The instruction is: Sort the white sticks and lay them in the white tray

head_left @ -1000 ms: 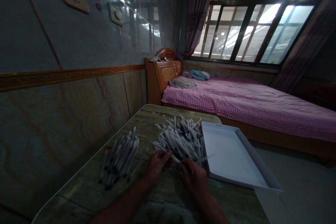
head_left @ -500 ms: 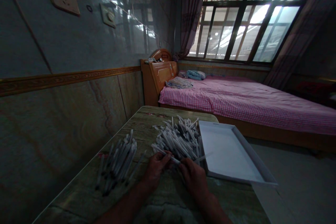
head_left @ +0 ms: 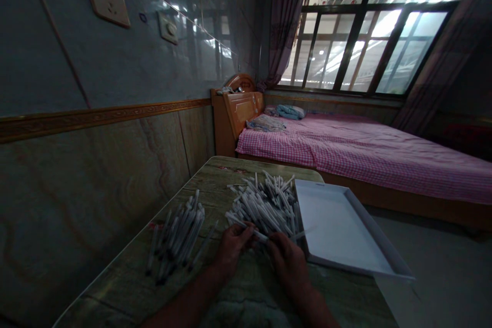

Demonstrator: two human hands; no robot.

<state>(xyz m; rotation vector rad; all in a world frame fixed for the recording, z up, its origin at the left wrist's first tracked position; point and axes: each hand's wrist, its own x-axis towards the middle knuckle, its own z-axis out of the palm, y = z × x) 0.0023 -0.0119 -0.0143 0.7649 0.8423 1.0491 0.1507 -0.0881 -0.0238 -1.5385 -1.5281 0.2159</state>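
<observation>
A pale, slim pen (head_left: 260, 236) lies slantwise between my two hands. My left hand (head_left: 232, 247) pinches its left end, thumb and fingers closed. My right hand (head_left: 288, 260) has its fingers closed around the right end. Just beyond both hands is a large heap of similar white pens or pen barrels (head_left: 265, 204), pointing in many directions. To the left, a smaller bunch of translucent pens with dark ends (head_left: 179, 236) lies roughly lined up, one stray beside it. Fine detail at my fingertips is too dark to make out.
A shallow white box lid or tray (head_left: 342, 225) sits at the table's right side, jutting past the edge. The marble-patterned table (head_left: 246, 297) stands against a tiled wall (head_left: 96, 174). Beyond it is a bed with a pink checked sheet (head_left: 346, 148).
The whole view has shifted slightly, so everything appears a little further right. Both hands keep the same hold on the pen, with barely any movement.
</observation>
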